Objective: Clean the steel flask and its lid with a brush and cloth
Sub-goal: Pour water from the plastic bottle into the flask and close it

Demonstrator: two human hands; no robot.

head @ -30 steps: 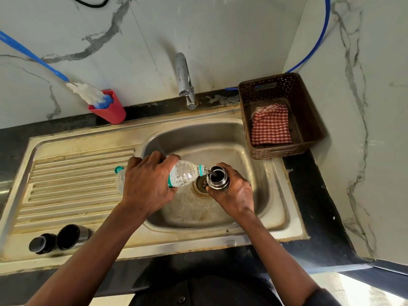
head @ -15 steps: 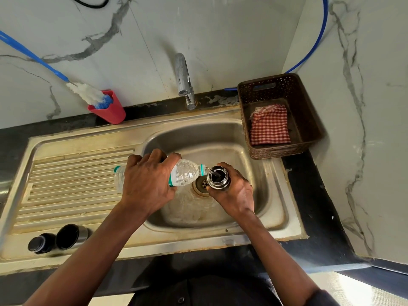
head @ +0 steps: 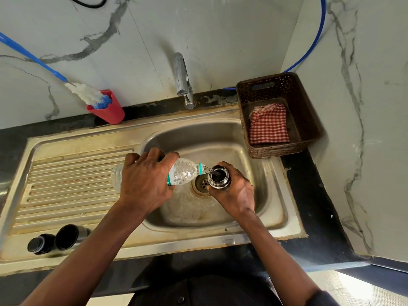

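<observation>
Pouring from plastic bottle (head: 183, 173) gripped by left hand (head: 145, 184), right hand (head: 236, 193) clasping steel flask (head: 219, 176), label unreadable

Both bare forearms reached forward from the bottom edge, converging toward the middle. Left hand (head: 144, 184) was palm-down, knuckles up, fingers (head: 154, 154) curled over and closed around what it held, tilted toward the right hand. Right hand (head: 235, 193) sat just beside it, wrist bent, fingers wrapped from below in a closed upright grip.
</observation>
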